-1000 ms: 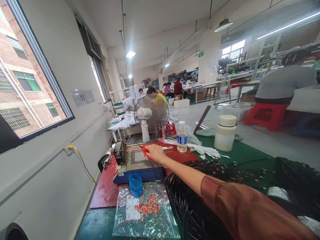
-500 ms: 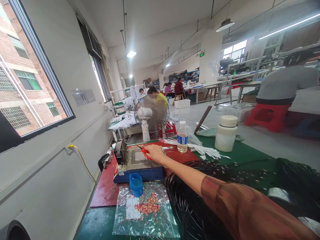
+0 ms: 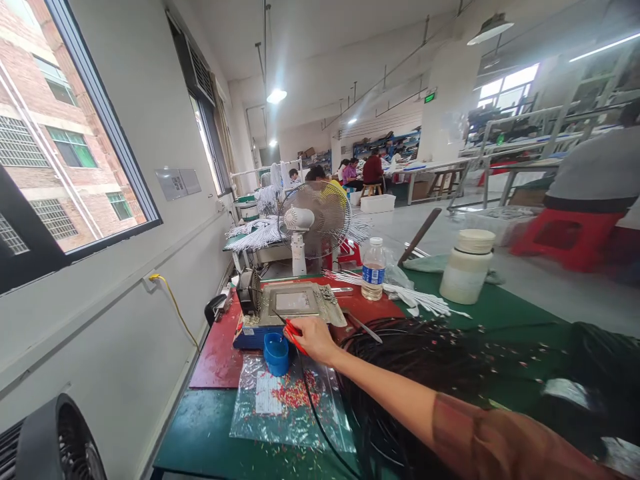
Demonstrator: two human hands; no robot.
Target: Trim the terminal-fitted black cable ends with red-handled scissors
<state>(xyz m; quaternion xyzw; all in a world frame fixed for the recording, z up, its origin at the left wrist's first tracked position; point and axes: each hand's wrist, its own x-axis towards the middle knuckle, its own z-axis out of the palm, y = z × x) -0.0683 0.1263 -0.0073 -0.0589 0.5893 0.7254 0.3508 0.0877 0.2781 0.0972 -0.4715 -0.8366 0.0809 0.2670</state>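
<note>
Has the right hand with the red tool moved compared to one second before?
Yes. The right hand has pulled back toward the person: it was over the grey plate of the blue machine, and is now at its near edge, beside the blue cup.

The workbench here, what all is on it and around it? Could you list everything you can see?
solder pot: one, blue base with grey top, on the red mat
red mat: one, left part of the bench
small cup: one, blue, in front of the solder pot
plastic bag: one, clear, with red bits on it, near edge
black cables: a heap, mid-bench
white wires: a bundle, behind the cables
water bottle: one, clear, blue label
jar: one, white, far right
desk fan: one, white, behind the bench
right hand: holds red tweezers and a black cable, by the cup
left hand: out of view
</note>
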